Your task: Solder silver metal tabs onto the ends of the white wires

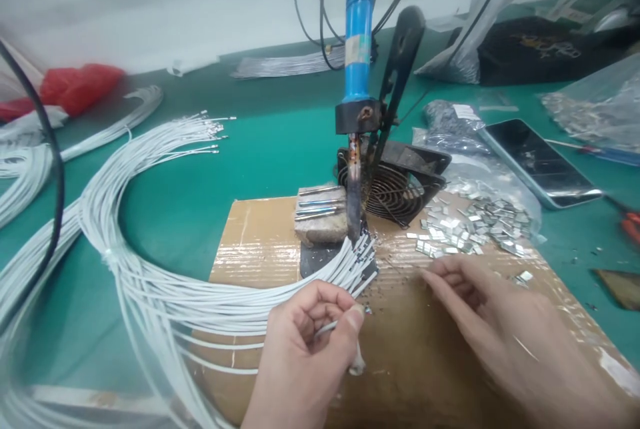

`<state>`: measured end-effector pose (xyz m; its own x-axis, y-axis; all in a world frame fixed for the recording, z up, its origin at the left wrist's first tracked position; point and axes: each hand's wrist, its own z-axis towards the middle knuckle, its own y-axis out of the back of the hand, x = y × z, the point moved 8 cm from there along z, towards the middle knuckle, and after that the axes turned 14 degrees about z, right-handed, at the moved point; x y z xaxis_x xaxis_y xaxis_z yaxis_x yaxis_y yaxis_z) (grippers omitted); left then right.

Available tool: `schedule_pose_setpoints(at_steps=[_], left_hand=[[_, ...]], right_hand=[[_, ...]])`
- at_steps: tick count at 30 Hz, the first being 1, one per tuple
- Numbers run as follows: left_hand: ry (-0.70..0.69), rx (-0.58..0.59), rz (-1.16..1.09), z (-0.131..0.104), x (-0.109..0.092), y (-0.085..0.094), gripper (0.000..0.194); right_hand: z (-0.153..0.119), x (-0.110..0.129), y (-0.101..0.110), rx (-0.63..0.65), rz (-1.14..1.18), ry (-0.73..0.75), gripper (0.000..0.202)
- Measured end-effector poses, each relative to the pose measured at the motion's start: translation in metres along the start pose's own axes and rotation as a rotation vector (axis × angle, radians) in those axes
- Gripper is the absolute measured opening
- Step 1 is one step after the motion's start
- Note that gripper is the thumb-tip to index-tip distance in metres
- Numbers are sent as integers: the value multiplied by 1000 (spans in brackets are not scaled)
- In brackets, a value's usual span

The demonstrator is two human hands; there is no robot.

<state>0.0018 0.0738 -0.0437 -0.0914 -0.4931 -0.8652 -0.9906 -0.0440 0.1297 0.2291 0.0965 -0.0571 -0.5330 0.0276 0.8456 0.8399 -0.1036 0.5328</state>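
Note:
My left hand (317, 342) is closed in a pinch round a white cable (326, 329), beside a large bundle of white cables (240, 302). The bundle's dark-tipped ends fan out under the tip of a soldering iron (354, 182) with a blue handle, held upright in a black clamp. To the right, my right hand (500, 329) hovers over the cardboard (400, 376) with thumb and fingers curled together. What lies between those fingertips, if anything, is too small to make out. Small flat metal pieces (470, 222) are scattered just beyond that hand.
Behind the iron's tip stand a grooved block (320, 212) and a black fan (395, 182). A phone (543, 159) and plastic bags (455, 126) lie at right. Another cable coil (115, 129) and a red bag (80, 88) are at left on the green table (270, 142).

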Motion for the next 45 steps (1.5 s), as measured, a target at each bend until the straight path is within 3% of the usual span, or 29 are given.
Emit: schedule_pose_setpoints(at_steps=[5,11,16,19,22,32,45], left_hand=[[10,-1,-1,0,-1,-4,18],[18,-45,44,0,-4,-4,12],[-31,-103,35,0,-9,-1,12],[-30,-112,40,0,-9,-1,14],[-20,-105,56,0,-8,-2,17],[-22,-120,45,0,-9,-2,16],[-91,-130,102,-1,-11,-2,17]], right_hand=[[-24,11,-16,21,285,-55,29],[-28,18,-19,-175,459,-110,41],[-30,27,-23,-161,550,-149,42],[-29,33,-32,-81,589,-195,36],[-26,37,-39,-6,619,-224,28],[-30,37,-42,24,639,-172,19],[-28,44,-34,-34,531,-85,16]])
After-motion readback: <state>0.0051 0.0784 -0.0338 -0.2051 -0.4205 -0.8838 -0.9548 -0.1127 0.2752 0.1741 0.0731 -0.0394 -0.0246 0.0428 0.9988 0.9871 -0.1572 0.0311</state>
